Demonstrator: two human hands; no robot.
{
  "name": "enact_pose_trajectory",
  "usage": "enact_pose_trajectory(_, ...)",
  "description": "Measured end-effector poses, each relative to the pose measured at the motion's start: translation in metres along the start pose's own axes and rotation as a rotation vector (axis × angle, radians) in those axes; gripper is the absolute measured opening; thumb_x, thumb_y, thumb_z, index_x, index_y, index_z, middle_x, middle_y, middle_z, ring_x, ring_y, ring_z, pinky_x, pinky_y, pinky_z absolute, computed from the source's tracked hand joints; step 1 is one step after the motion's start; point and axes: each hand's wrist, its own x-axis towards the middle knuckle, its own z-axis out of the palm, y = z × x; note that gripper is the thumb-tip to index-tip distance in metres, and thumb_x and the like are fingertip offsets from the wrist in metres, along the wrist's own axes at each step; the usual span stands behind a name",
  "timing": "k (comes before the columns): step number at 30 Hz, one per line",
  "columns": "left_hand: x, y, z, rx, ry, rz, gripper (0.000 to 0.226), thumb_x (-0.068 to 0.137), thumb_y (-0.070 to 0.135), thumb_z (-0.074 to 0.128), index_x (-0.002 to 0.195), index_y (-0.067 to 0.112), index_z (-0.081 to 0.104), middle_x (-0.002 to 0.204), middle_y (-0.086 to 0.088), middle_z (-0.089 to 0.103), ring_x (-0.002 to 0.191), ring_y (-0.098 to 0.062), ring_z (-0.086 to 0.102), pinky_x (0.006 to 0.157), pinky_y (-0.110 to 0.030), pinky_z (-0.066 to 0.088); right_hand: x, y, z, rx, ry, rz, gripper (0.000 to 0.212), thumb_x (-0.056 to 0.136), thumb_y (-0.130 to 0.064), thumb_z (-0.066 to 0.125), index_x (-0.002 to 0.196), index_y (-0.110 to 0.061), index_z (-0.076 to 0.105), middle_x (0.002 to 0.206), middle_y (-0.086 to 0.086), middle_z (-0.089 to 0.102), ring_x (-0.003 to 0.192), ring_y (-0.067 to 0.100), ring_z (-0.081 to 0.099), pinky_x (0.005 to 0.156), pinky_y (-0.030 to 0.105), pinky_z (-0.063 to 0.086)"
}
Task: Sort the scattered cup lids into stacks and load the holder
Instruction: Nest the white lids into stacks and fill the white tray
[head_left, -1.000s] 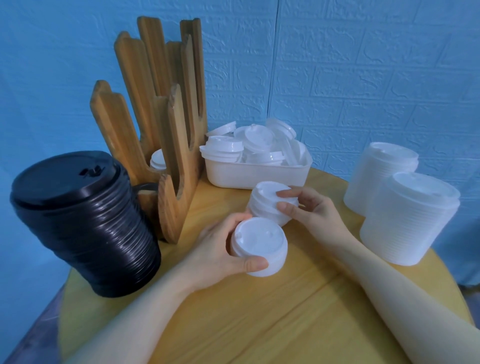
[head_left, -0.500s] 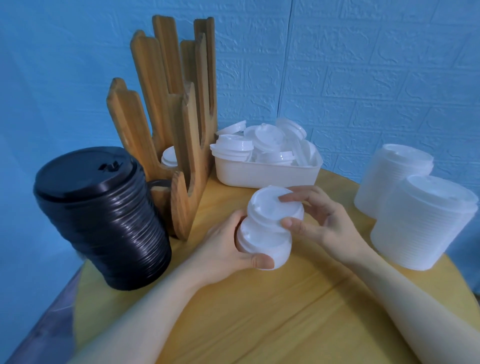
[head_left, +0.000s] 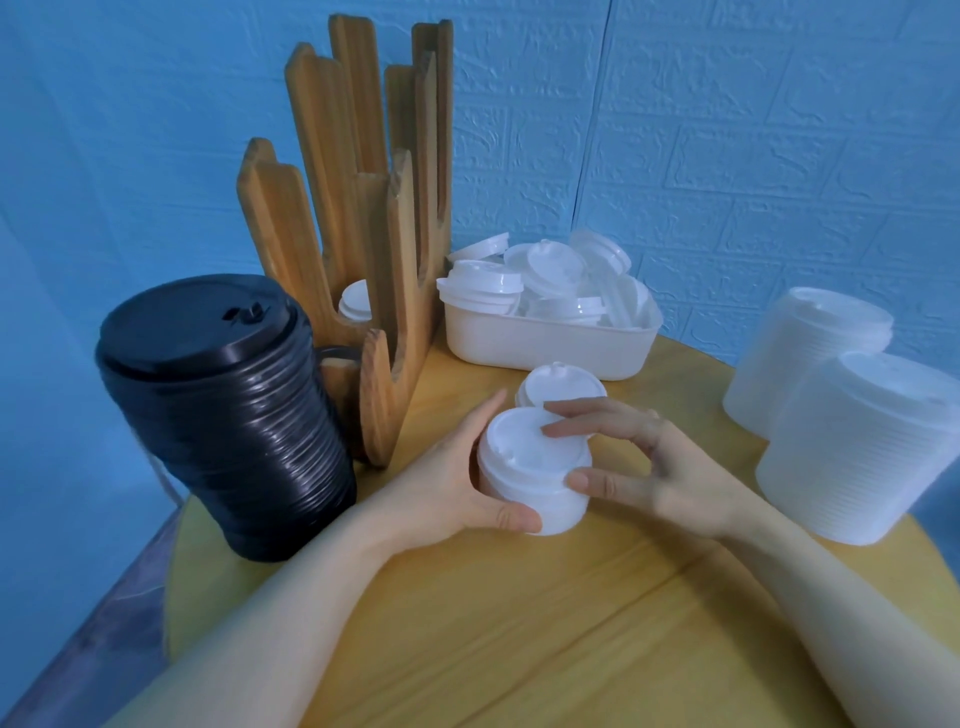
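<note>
A short stack of small white lids (head_left: 524, 467) stands on the wooden table (head_left: 519, 623) between my hands. My left hand (head_left: 447, 483) grips its left side, thumb across the front. My right hand (head_left: 644, 462) pinches its upper part, with a finger on the top lid and the thumb on the right side. Just behind it, another small white lid stack (head_left: 563, 384) rests on the table by itself. The wooden slotted holder (head_left: 374, 218) stands at the back left, and a small white lid (head_left: 356, 304) shows in one slot.
A white bin (head_left: 545, 345) heaped with loose white lids sits behind the hands. A tall black lid stack (head_left: 223, 410) stands at the left next to the holder. Two large translucent lid stacks (head_left: 810, 358) (head_left: 862, 447) stand at the right. A blue wall lies behind.
My right hand lifted lids from the rear stack and set them onto the stack in my left hand. A smaller stack stays behind. My view has shifted, with things further right in frame.
</note>
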Motion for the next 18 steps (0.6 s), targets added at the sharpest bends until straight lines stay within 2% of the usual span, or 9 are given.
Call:
enact_pose_trajectory(2, 0.0, 0.001, 0.0, -0.01, -0.006, 0.014, 0.118, 0.067, 0.02, 0.091, 0.156, 0.036, 0.015, 0.141, 0.027, 0.035, 0.128, 0.011, 0.035, 0.09, 0.009, 0.027, -0.002, 0.0, 0.002, -0.051, 0.0, 0.044, 0.045, 0.07, -0.063, 0.069, 0.112, -0.051, 0.064, 0.138, -0.03, 0.048, 0.138, 0.011, 0.034, 0.114, 0.017, 0.015)
enact_pose_trajectory(4, 0.0, 0.002, 0.0, -0.023, -0.014, 0.038, 0.109, 0.069, 0.015, 0.09, 0.153, 0.034, 0.024, 0.134, 0.031, 0.043, 0.115, 0.023, 0.044, 0.088, 0.006, 0.032, -0.002, -0.001, 0.004, -0.074, 0.021, 0.061, 0.043, 0.068, -0.063, 0.073, 0.109, -0.052, 0.063, 0.138, -0.035, 0.046, 0.138, 0.009, 0.03, 0.103, 0.002, 0.013)
enact_pose_trajectory(5, 0.0, 0.001, 0.0, -0.027, -0.016, 0.05, 0.103, 0.069, 0.011, 0.09, 0.149, 0.034, 0.029, 0.129, 0.031, 0.046, 0.109, 0.028, 0.045, 0.086, 0.005, 0.034, -0.002, -0.002, 0.005, -0.081, 0.033, 0.064, 0.041, 0.068, -0.061, 0.076, 0.106, -0.051, 0.064, 0.137, -0.037, 0.046, 0.137, 0.009, 0.029, 0.101, -0.001, 0.014)
enact_pose_trajectory(6, 0.001, 0.0, 0.001, -0.026, -0.017, 0.057, 0.097, 0.07, 0.009, 0.089, 0.144, 0.036, 0.033, 0.125, 0.031, 0.049, 0.104, 0.031, 0.045, 0.085, 0.004, 0.034, -0.002, -0.003, 0.005, -0.082, 0.039, 0.061, 0.04, 0.067, -0.06, 0.078, 0.104, -0.05, 0.064, 0.135, -0.038, 0.046, 0.137, 0.008, 0.029, 0.1, 0.0, 0.016)
enact_pose_trajectory(8, 0.002, -0.003, 0.001, -0.028, -0.016, 0.065, 0.09, 0.07, 0.007, 0.088, 0.135, 0.041, 0.036, 0.125, 0.029, 0.05, 0.104, 0.03, 0.046, 0.085, 0.003, 0.035, -0.002, -0.004, 0.006, -0.071, 0.028, 0.036, 0.036, 0.067, -0.057, 0.076, 0.098, -0.042, 0.067, 0.133, -0.036, 0.05, 0.134, 0.006, 0.034, 0.104, 0.009, 0.021)
enact_pose_trajectory(11, 0.003, -0.005, 0.0, -0.03, -0.019, 0.07, 0.089, 0.07, 0.011, 0.089, 0.13, 0.047, 0.036, 0.135, 0.024, 0.048, 0.114, 0.024, 0.045, 0.089, 0.002, 0.035, 0.0, -0.006, 0.007, 0.011, 0.015, -0.031, 0.027, 0.074, -0.041, 0.077, 0.097, -0.029, 0.07, 0.126, -0.023, 0.062, 0.129, 0.006, 0.048, 0.109, 0.025, 0.033)
enact_pose_trajectory(13, 0.004, -0.007, -0.001, -0.032, -0.032, 0.071, 0.091, 0.069, 0.015, 0.09, 0.13, 0.052, 0.033, 0.141, 0.023, 0.045, 0.122, 0.02, 0.041, 0.093, 0.002, 0.033, 0.0, -0.007, 0.008, -0.035, 0.027, -0.096, 0.033, 0.076, -0.04, 0.077, 0.106, -0.028, 0.07, 0.123, -0.018, 0.063, 0.126, 0.011, 0.05, 0.107, 0.025, 0.035)
enact_pose_trajectory(15, 0.004, -0.007, -0.001, -0.036, -0.037, 0.071, 0.095, 0.069, 0.017, 0.09, 0.132, 0.053, 0.03, 0.143, 0.026, 0.041, 0.125, 0.021, 0.036, 0.095, 0.003, 0.031, 0.002, -0.007, 0.012, -0.109, 0.043, -0.123, 0.037, 0.076, -0.048, 0.073, 0.111, -0.036, 0.069, 0.119, -0.018, 0.059, 0.122, 0.012, 0.048, 0.104, 0.02, 0.034)
enact_pose_trajectory(18, 0.003, -0.007, -0.001, -0.023, -0.031, 0.07, 0.107, 0.066, 0.021, 0.091, 0.144, 0.049, 0.023, 0.145, 0.027, 0.037, 0.125, 0.021, 0.034, 0.096, 0.004, 0.028, 0.003, -0.009, 0.016, -0.166, 0.089, -0.099, 0.037, 0.072, -0.062, 0.069, 0.105, -0.046, 0.068, 0.108, -0.017, 0.055, 0.114, 0.006, 0.045, 0.097, 0.012, 0.032)
